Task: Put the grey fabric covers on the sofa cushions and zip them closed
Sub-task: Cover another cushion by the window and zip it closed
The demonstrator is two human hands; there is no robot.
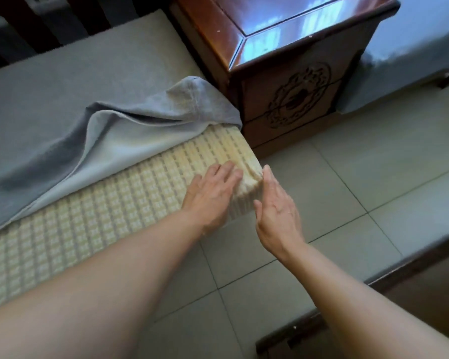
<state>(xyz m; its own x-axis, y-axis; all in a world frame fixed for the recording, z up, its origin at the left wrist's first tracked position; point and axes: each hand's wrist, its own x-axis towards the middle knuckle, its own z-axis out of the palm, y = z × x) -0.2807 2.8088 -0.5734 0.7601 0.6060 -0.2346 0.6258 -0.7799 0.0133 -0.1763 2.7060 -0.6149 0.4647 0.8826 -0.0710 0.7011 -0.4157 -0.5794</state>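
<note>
Hands flank the cushion's (114,211) near right corner: left hand (213,193) flat on top, right hand (278,211) against its end, fingers straight, holding nothing. Grey cover (62,112) lies peeled back beside the wooden cabinet (296,73).

Cover (62,120) atop cushion (94,218), cabinet (296,81) right, 2 hands (241,200) at its corner.

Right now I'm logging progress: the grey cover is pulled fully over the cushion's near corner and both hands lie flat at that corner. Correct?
Not quite. The head view shows the grey cover peeled back, leaving the cushion bare at its near corner. The left hand and right hand do lie flat at that corner.
</note>
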